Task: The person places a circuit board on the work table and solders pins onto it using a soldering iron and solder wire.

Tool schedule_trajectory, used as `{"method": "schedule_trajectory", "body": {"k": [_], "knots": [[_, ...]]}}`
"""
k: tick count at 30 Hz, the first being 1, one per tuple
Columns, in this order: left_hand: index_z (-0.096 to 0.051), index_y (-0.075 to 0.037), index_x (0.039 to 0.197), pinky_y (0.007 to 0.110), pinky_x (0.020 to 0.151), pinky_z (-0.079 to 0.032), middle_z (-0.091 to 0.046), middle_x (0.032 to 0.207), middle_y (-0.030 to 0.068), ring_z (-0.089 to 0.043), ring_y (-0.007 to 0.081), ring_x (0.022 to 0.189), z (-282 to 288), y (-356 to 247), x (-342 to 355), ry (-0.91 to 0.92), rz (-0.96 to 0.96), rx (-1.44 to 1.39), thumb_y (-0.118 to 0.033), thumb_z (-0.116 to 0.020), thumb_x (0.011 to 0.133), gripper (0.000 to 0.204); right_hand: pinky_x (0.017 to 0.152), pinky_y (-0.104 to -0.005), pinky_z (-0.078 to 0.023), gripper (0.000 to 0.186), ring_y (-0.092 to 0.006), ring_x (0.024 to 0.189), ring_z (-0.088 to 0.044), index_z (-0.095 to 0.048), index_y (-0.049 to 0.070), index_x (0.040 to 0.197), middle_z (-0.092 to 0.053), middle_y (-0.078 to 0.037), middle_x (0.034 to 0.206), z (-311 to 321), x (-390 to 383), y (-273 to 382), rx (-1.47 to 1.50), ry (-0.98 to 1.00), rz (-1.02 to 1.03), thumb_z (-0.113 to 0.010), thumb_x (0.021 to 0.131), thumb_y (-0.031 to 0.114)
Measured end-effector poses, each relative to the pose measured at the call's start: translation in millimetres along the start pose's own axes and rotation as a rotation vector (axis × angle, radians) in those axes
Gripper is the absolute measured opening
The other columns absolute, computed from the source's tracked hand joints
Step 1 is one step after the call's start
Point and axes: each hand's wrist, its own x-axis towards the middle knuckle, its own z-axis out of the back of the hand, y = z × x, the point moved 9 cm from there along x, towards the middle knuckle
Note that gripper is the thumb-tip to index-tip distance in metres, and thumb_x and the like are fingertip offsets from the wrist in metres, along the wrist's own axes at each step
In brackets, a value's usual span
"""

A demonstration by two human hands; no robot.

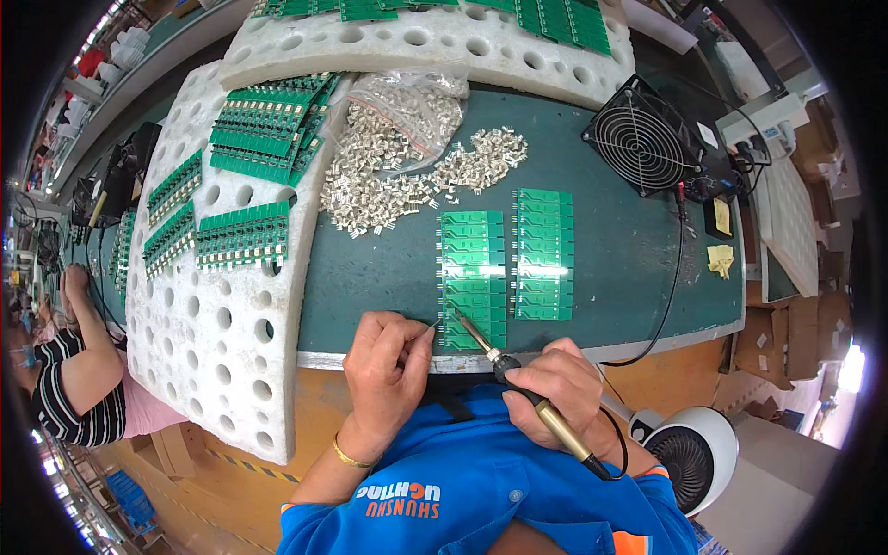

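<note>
My right hand (561, 393) is wrapped round a soldering iron (558, 427) with a brass-coloured handle and black grip. Its tip meets the lower part of a green circuit board panel (474, 245) near the table's front edge. In my left hand (387, 363), thumb and fingers pinch a thin solder wire (434, 325), whose end reaches the panel's left edge close to the iron tip. Just right of that panel lies a second green circuit board panel (543, 240). Small white connectors (379, 176) are heaped behind, partly in a clear plastic bag (421, 106).
White foam sheets with holes (208, 356) carry stacked green boards (264, 129) at the left and back. A black fan (643, 139) stands at the back right; the iron's cable (683, 268) runs near it. Lower right is a white fan (694, 458). A co-worker's arm (92, 324) shows far left.
</note>
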Motion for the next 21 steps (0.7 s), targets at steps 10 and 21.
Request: {"method": "schedule_trajectory", "body": {"k": [10, 21], "knots": [[-0.068, 0.0, 0.087, 0.024, 0.053, -0.046, -0.058, 0.088, 0.0077, -0.054, 0.0104, 0.063, -1.5, 2.6, -1.6, 0.01, -0.006, -0.006, 0.006, -0.076, 0.082, 0.011, 0.064, -0.0378, -0.049, 0.029, -0.0233, 0.062, -0.061, -0.069, 0.004, 0.101, -0.066, -0.009, 0.078, -3.3, 0.7, -0.6, 0.016, 0.043, -0.01, -0.08, 0.074, 0.005], [-0.068, 0.0, 0.086, 0.024, 0.054, -0.047, -0.058, 0.087, 0.0079, -0.056, 0.0115, 0.064, -2.8, 3.1, -2.4, 0.019, -0.001, -0.001, 0.006, -0.076, 0.082, 0.011, 0.06, -0.0337, -0.046, 0.032, -0.02, 0.059, -0.061, -0.07, 0.004, 0.095, -0.067, -0.006, 0.073, -3.8, 3.4, 1.5, -0.018, 0.02, 0.004, -0.083, 0.065, 0.003]]}}
